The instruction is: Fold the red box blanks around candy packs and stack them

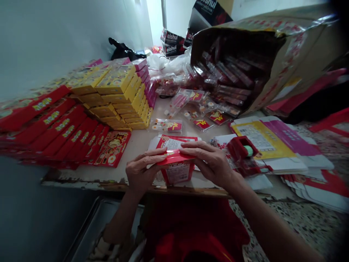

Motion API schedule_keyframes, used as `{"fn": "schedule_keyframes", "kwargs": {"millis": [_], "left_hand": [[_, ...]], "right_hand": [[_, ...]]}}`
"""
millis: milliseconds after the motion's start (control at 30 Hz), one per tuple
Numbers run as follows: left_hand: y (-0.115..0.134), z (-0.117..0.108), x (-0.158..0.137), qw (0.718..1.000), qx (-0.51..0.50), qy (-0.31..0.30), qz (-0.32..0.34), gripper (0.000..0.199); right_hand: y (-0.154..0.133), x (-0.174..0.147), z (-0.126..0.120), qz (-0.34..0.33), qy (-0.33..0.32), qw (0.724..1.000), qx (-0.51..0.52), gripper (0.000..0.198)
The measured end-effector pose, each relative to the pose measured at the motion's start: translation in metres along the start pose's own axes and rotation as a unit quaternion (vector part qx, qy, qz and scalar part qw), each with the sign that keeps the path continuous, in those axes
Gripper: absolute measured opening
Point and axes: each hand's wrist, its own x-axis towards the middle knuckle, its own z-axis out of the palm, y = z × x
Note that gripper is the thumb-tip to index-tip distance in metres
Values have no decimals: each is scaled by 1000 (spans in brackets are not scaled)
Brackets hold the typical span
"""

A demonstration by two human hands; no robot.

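A small red carton (178, 172) stands upright near the table's front edge, with printed text on the side facing me. My left hand (144, 168) grips its left side, fingers along the top flap. From the right, my right hand (212, 161) presses its fingertips on the same top. Just behind lies a flat red-and-white printed card blank (174, 141), partly hidden by the fingers. To the right of my right hand sits a red tape dispenser (240, 147) with a greenish roll. Beyond the carton rests a clear plastic packet (167, 126) with small printed items.
Stacked red boxes (62, 127) and yellow boxes (117, 82) fill the left, with magenta boxes (145, 74) behind. A big open cardboard box (297, 54) lies on its side at the right, spilling clear packets (203, 122). Flattened carton blanks (275, 145) lie at the right.
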Motion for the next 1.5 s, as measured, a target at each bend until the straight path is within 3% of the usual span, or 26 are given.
{"fn": "schedule_keyframes", "kwargs": {"millis": [100, 233, 467, 633, 733, 867, 1000, 1100, 1167, 1233, 1267, 1300, 1367, 1433, 1500], "left_hand": [[6, -2, 2, 999, -8, -14, -43, 20], [24, 5, 7, 990, 7, -10, -140, 19], [38, 8, 19, 990, 51, -1, -133, 11], [37, 7, 19, 985, 68, 13, -161, 12], [32, -1, 22, 985, 82, -35, -145, 11], [20, -13, 18, 985, 113, -118, -56, 20], [-5, -2, -2, 993, 53, -90, -63, 35], [-24, 21, -13, 997, 6, -4, -76, 39], [-26, 34, -12, 997, 32, 55, -51, 36], [-17, 42, -6, 994, 52, 89, -30, 27], [-8, 44, -2, 993, 55, 97, -24, 23], [2, 47, 1, 994, 55, 96, -22, 19], [21, 53, 2, 997, 46, 48, -42, 11], [34, 61, -6, 995, 25, -30, -88, 9], [39, 69, -21, 983, 1, -98, -154, 14]], "right_hand": [[-4, 7, -10, 3, -36, 999, -27, 31], [-12, 17, -12, 48, -24, 998, -30, 26], [-5, 24, -13, 165, -31, 978, 120, 22], [3, 24, -23, 122, -99, 976, 148, 38], [8, 22, -25, 86, -105, 982, 128, 40], [12, 14, -13, 42, -74, 995, 43, 34], [-1, 8, 9, 43, 16, 998, -47, 36], [-11, 2, 4, 97, 6, 995, -10, 45], [-13, -12, -22, 162, 27, 986, 33, 62], [-9, -38, -61, 257, 133, 957, 26, 66], [-5, -53, -82, 316, 200, 927, -8, 58], [0, -69, -101, 371, 246, 894, -57, 49], [11, -97, -130, 489, 186, 847, -95, 40], [19, -115, -143, 541, 96, 833, -64, 43], [23, -121, -141, 549, 55, 834, -18, 48]]}}
